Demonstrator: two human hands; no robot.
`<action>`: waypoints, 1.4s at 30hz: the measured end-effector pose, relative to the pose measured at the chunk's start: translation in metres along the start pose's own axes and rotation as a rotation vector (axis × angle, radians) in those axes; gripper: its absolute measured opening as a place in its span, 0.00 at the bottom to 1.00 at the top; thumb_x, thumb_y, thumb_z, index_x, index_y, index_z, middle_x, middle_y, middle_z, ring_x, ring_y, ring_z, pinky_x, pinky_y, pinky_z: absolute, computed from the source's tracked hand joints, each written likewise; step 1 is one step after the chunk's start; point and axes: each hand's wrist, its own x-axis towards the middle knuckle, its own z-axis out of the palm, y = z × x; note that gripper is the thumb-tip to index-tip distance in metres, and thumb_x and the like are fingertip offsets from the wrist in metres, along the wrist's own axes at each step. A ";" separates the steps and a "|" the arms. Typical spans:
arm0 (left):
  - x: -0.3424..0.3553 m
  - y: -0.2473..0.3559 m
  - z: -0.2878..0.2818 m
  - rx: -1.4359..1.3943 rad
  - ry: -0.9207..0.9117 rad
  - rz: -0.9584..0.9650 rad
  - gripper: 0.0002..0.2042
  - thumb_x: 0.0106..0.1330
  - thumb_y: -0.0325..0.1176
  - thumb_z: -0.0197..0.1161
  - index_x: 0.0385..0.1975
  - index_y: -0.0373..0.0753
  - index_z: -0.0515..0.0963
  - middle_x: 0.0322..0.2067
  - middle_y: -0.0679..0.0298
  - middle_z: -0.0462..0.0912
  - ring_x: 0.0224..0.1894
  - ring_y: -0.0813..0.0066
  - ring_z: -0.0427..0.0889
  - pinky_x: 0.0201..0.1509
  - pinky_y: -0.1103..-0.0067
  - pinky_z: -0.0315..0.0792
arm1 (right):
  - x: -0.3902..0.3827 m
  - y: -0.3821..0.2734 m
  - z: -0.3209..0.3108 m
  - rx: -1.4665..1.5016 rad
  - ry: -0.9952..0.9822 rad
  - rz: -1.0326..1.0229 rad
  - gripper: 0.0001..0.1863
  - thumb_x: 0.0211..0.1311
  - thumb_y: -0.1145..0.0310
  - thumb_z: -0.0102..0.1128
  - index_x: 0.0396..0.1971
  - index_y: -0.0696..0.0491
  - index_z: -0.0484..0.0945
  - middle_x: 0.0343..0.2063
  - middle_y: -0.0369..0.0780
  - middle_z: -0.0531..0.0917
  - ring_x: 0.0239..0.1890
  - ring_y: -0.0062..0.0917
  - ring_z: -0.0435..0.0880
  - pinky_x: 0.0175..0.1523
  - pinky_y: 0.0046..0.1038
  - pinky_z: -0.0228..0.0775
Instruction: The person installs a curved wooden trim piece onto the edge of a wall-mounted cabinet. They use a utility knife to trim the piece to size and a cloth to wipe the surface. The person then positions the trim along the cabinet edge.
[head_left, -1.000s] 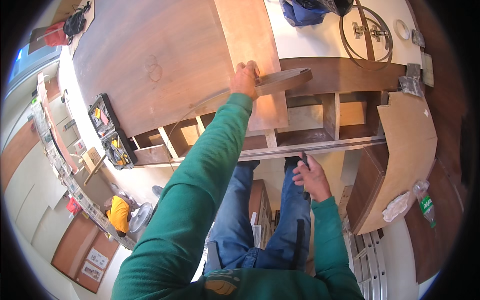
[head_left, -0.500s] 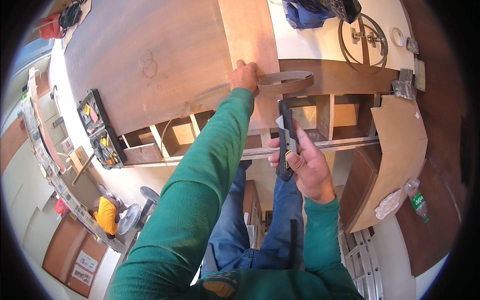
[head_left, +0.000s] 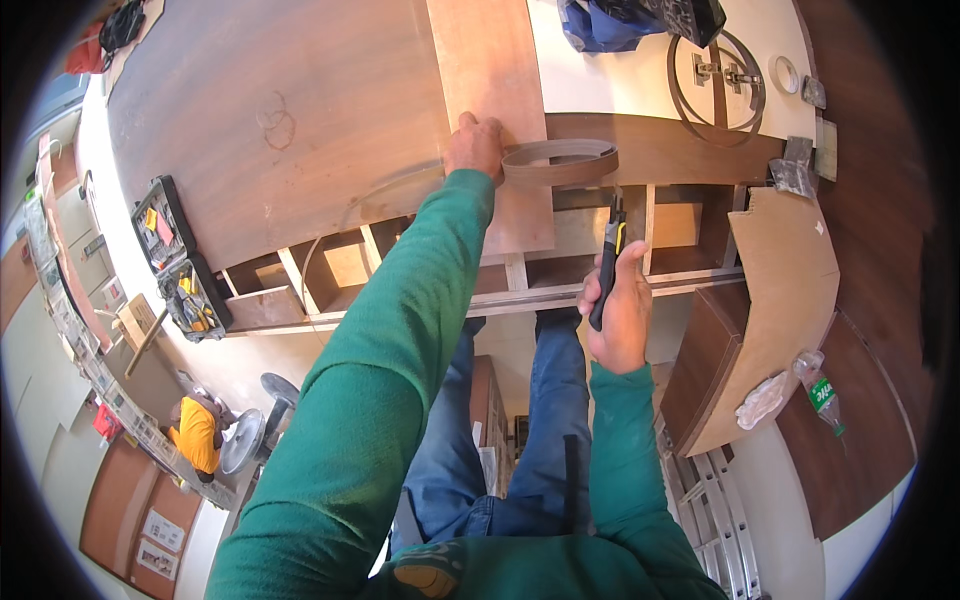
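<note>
My left hand point(head_left: 473, 148) has its fingers curled on a coil of brown edging strip point(head_left: 560, 172) over the pale plywood board point(head_left: 492, 70). A thin length of strip curves away leftward toward the compartment edge. My right hand point(head_left: 620, 305) grips a black and yellow utility knife point(head_left: 608, 275), blade end pointing away from me, below and right of the coil. Behind the knife lies a row of open wooden compartments point(head_left: 680, 225) with a long front rail point(head_left: 485, 302).
An open tool case point(head_left: 190, 295) sits at left. A cardboard sheet point(head_left: 785, 270), plastic bottle point(head_left: 822, 395), hoops point(head_left: 675, 80) and blue bag point(head_left: 600, 25) are at right. A ladder point(head_left: 720, 500) is low right; a person in yellow point(head_left: 200, 435) is low left.
My right hand came up from the rail with the knife, then turned and shifted right. The coil has levelled out in my left hand.
</note>
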 end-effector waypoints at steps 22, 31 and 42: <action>-0.014 -0.013 0.006 -0.107 0.197 -0.001 0.12 0.59 0.30 0.68 0.43 0.42 0.79 0.47 0.55 0.74 0.52 0.54 0.79 0.50 0.61 0.79 | 0.025 -0.068 0.188 0.592 -0.451 -0.240 0.14 0.73 0.61 0.55 0.49 0.55 0.73 0.26 0.35 0.75 0.24 0.20 0.74 0.33 0.23 0.70; -0.015 -0.017 0.022 -0.100 0.233 0.137 0.09 0.59 0.30 0.66 0.39 0.42 0.78 0.41 0.56 0.76 0.49 0.55 0.79 0.46 0.61 0.76 | 0.165 0.026 0.121 0.079 -0.291 -0.317 0.12 0.71 0.64 0.56 0.50 0.50 0.72 0.26 0.34 0.71 0.25 0.17 0.73 0.32 0.23 0.76; -0.020 -0.016 0.013 -0.203 0.284 0.025 0.13 0.55 0.33 0.73 0.30 0.39 0.74 0.38 0.57 0.75 0.42 0.52 0.80 0.42 0.59 0.74 | 0.140 0.060 0.048 -0.983 -0.254 -0.609 0.18 0.74 0.58 0.47 0.46 0.59 0.70 0.34 0.60 0.82 0.40 0.60 0.80 0.44 0.53 0.70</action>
